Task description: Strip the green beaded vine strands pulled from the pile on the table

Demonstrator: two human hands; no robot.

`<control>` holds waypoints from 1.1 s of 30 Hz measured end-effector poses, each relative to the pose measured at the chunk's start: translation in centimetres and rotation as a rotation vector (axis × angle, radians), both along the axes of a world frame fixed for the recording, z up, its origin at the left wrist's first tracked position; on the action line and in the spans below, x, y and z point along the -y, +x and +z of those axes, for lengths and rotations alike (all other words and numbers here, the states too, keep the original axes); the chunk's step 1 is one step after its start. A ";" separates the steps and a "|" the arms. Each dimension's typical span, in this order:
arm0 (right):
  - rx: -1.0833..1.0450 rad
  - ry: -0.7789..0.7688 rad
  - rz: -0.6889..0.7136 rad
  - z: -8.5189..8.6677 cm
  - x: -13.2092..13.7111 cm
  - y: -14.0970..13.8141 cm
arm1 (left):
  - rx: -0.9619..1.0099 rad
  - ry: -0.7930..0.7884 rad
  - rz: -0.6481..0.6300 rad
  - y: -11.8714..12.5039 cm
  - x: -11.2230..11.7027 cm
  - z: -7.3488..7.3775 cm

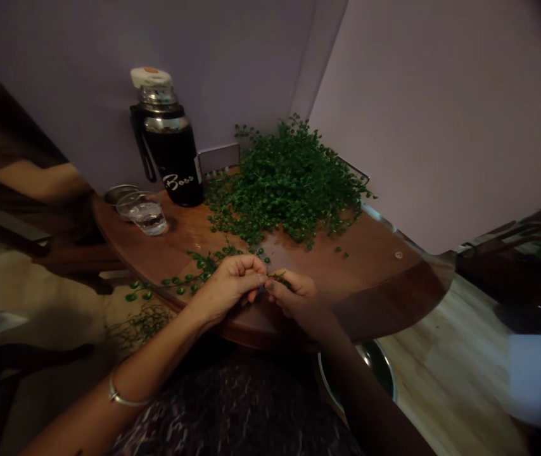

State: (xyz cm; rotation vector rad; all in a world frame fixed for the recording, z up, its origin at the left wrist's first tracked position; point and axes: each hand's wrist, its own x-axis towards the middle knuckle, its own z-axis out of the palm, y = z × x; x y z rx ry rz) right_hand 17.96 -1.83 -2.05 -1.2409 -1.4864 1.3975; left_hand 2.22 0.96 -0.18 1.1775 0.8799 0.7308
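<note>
My left hand (229,283) and my right hand (293,292) meet over the near edge of a round wooden table (375,278). Both pinch a thin leafy green sprig (180,280) whose stem trails left past the table edge. My left fingers are closed on the stem, and my right fingers pinch its end. A silver bangle (123,396) sits on my left wrist. A big heap of the same small-leaved greens (289,180) lies at the back of the table.
A black flask with a steel top (168,142) stands at the back left beside a glass of water (147,214) and a small metal dish (117,193). A metal bowl (379,373) rests on the floor under the table. Another person's arm (37,180) shows at left. Plucked stems (142,323) lie below.
</note>
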 end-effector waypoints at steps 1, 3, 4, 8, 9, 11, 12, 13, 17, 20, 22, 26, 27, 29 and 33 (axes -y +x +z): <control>0.030 0.019 0.015 0.1 0.1 -0.1 | -0.024 0.019 -0.016 0.0 0.0 0.1; 0.119 0.068 0.058 0.3 0.3 0.0 | -0.090 0.063 -0.070 -0.2 0.0 0.3; 0.182 0.094 0.093 0.5 0.5 0.1 | -0.129 0.082 -0.109 -0.4 0.1 0.4; 0.424 0.135 0.276 1.6 1.2 2.2 | -0.245 0.114 -0.255 -1.7 0.1 0.9; 0.446 0.119 0.291 1.9 1.3 3.1 | -0.257 0.110 -0.250 -2.2 0.0 1.0; 0.399 0.040 0.197 2.3 1.4 5.3 | -0.260 0.088 -0.159 -3.1 -0.4 1.1; 0.322 -0.028 0.093 2.5 1.5 6.3 | -0.247 0.073 -0.087 -3.5 -0.6 1.1; 0.235 -0.098 -0.011 2.6 1.5 7.0 | -0.225 0.055 -0.013 -3.8 -0.8 1.0; -0.138 -0.283 -0.197 2.6 1.8 6.5 | -0.071 0.002 0.113 -3.1 -1.5 0.4; -0.297 -0.316 -0.168 1.9 1.8 3.3 | 0.024 -0.028 0.104 -1.5 -1.6 0.1; -0.264 -0.276 -0.179 1.2 1.4 1.2 | 0.059 -0.039 0.099 -0.7 -1.4 0.0; -0.078 -0.110 -0.190 0.1 0.4 -1.1 | 0.074 -0.029 0.081 0.4 -0.9 -0.1; -0.037 -0.059 -0.167 -0.1 0.2 -1.3 | 0.069 -0.017 0.083 0.6 -0.8 -0.2; 0.033 0.043 -0.130 -0.4 0.0 -1.6 | 0.055 0.010 0.098 0.8 -0.6 -0.5; 0.121 0.160 -0.133 -0.8 0.1 -1.9 | 0.039 0.072 0.110 0.9 -0.6 -1.3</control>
